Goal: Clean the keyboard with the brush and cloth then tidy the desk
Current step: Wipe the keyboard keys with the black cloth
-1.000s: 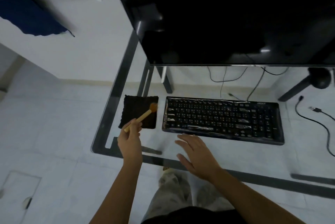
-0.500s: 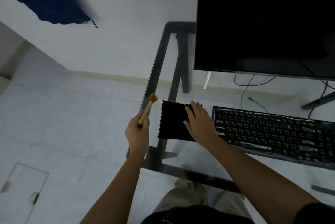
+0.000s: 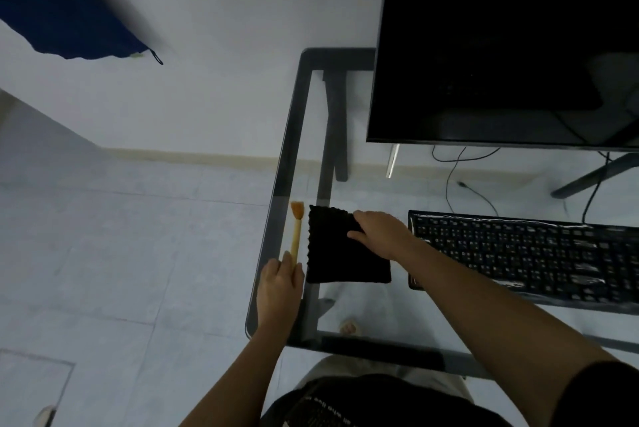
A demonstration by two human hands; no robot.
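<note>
A small brush (image 3: 296, 232) with a pale wooden handle and orange bristles points away from me at the glass desk's left edge. My left hand (image 3: 279, 285) grips its handle end. Just right of it lies a black cloth (image 3: 337, 250), flat on the glass. My right hand (image 3: 378, 232) rests on the cloth's far right corner, fingers curled on its edge. The black keyboard (image 3: 525, 253) lies to the right of the cloth, apart from both hands.
A large dark monitor (image 3: 501, 42) stands at the back of the glass desk (image 3: 276, 219). Cables (image 3: 460, 170) trail behind the keyboard. The desk's left edge runs beside my left hand, with tiled floor beyond. A blue cloth (image 3: 58, 11) hangs at upper left.
My right hand moved left from in front of the keyboard onto the cloth and now pinches its corner. My left hand shifted the brush from above the cloth to beside its left edge.
</note>
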